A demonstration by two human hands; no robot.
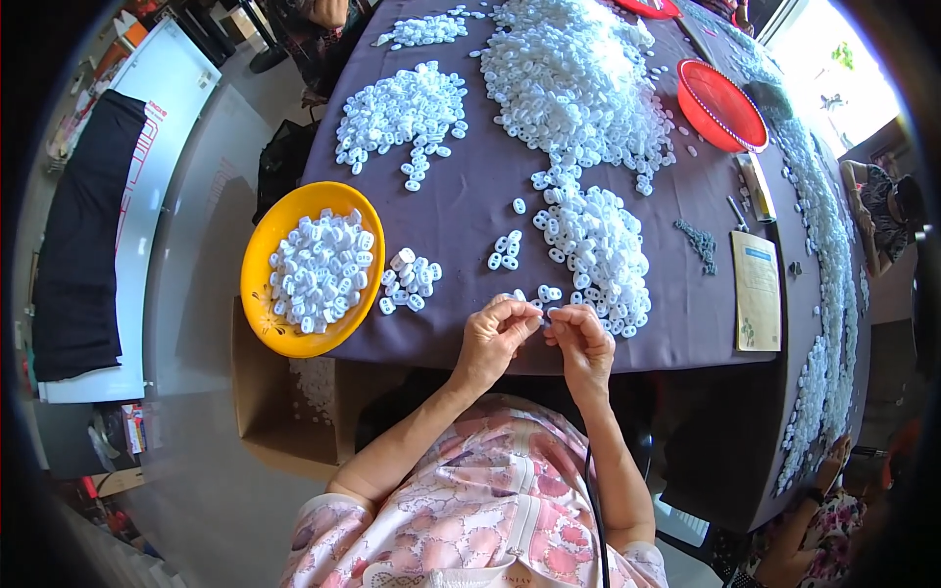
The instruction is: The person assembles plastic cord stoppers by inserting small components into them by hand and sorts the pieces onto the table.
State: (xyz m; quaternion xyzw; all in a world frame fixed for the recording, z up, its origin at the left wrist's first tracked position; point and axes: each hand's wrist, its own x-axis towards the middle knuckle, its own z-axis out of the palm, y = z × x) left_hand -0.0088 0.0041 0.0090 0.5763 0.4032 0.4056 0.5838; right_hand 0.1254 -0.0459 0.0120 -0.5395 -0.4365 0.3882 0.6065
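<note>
Near the front edge of the table, my left hand (494,338) and my right hand (582,348) are both closed in a pinch, fingertips close together. A bit of white, seemingly a small white oval piece, shows at my right fingertips. What my left fingers hold is too small to make out. Just beyond lie a few loose white oval pieces (549,293) with two dark holes each. A heap of the same pieces (598,250) spreads beside my right hand. Farther left is a small cluster of thicker-looking white pieces (410,279).
A yellow bowl (257,230) full of white pieces stands at the table's left corner, above a cardboard box (265,426). Larger heaps (564,78) lie farther back. To the right are a red basket (720,108), a tan packet (757,294) and grey-green bits (698,243). Other people sit around.
</note>
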